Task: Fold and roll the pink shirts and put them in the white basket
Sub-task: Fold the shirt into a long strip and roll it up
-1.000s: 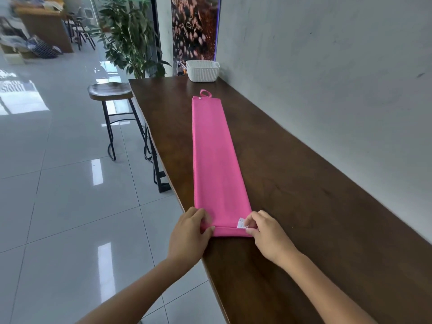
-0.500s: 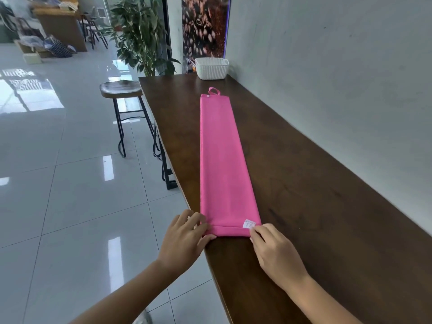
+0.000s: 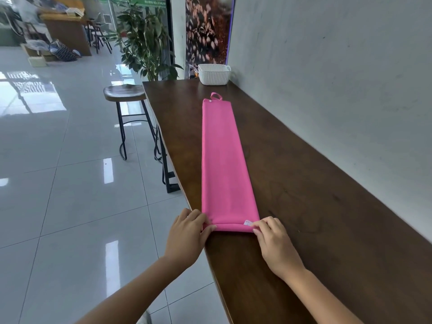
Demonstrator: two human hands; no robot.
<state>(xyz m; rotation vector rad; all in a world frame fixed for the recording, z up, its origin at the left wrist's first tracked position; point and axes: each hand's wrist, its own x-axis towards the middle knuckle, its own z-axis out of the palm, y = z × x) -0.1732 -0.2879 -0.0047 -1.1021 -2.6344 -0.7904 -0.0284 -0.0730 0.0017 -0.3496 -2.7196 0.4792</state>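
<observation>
Long pink fabric shirt [image 3: 222, 157] folded into a narrow strip, white ribbed plastic basket [image 3: 214, 74] beyond it.

The shirt lies flat along the dark wooden counter, running away lengthwise. Its near end is turned over into a first small roll, a small white label showing at the right corner of it. At the far end a little pink loop sticks out. The basket stands upright at the counter's far end beside the wall, apart from the shirt.
</observation>
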